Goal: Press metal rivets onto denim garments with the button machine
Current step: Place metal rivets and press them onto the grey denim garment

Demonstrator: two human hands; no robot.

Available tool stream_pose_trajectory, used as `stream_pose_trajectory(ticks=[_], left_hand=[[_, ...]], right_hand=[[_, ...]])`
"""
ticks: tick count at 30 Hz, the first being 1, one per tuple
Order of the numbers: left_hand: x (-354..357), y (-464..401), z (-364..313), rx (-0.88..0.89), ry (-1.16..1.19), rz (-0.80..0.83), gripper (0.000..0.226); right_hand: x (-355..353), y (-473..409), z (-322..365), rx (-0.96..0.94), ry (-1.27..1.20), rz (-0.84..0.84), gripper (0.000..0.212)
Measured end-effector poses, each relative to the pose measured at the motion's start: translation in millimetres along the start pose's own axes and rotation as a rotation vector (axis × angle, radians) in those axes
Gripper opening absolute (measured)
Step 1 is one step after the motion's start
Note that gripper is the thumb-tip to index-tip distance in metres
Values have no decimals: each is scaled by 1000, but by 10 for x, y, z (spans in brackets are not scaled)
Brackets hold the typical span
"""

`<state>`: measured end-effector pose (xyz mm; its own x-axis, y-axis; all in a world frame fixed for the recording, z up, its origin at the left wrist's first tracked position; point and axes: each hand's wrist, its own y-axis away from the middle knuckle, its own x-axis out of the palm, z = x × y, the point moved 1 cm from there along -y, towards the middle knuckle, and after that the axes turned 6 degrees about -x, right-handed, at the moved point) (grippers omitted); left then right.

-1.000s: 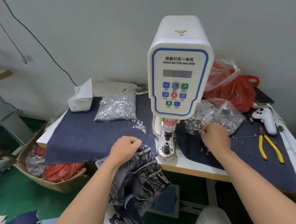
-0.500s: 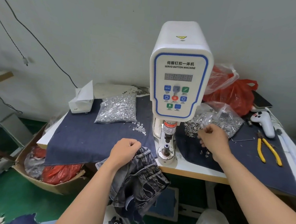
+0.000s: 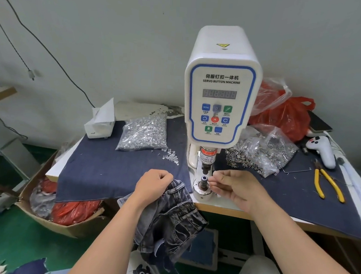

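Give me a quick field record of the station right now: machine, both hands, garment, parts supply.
machine: servo button machine upright on the table edge, display unlit
lower die: post bare, no denim over it
left hand: left hand grips the denim garment at its waistband, left of the die
right hand: right hand at the die, fingertips pinched; any rivet too small to confirm
garment: hangs off the table front
parts supply: bag of silver rivets left of machine; open bag of metal rings right

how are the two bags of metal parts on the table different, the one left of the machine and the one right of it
The left bag holds bright silvery pieces and sits plump and closed-looking; the right bag holds darker ring-shaped pieces, lies slumped and spills onto the cloth. Both are clear plastic, resting on the denim cloth.
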<state>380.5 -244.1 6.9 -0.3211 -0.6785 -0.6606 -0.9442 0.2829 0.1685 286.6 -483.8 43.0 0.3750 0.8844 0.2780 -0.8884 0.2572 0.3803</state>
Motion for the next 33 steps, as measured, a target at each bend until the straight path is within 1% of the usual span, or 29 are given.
stream_pose_trajectory(ticks=[3,9,13,16,18,22,29,33], left_hand=[[-2,9,-5,-4,-1,-1,42],[0,-1,-10,-12,-5,-5,42],[2,-2,-12,-18,-4,-3,41],[-1,5,-15,-17,-7,-5,41],[-4,7,-14,-14,-9,-4,41],[-5,13,-17,-15,-7,1,41],[-9,19,-26,-23,-12,1,42],[-10,28,-37,-23,-22,-6,43]], right_hand=[[42,12,-23,30,-76,-18,12],[87,40,-28,102,-121,-17,8],[139,72,-57,218,-293,-18,3],[173,100,-72,255,-352,8,15],[205,109,-85,269,-384,7,18],[228,127,-86,324,-522,-9,11],[250,163,-87,316,-525,3,4],[251,166,-84,275,-508,-2,6]])
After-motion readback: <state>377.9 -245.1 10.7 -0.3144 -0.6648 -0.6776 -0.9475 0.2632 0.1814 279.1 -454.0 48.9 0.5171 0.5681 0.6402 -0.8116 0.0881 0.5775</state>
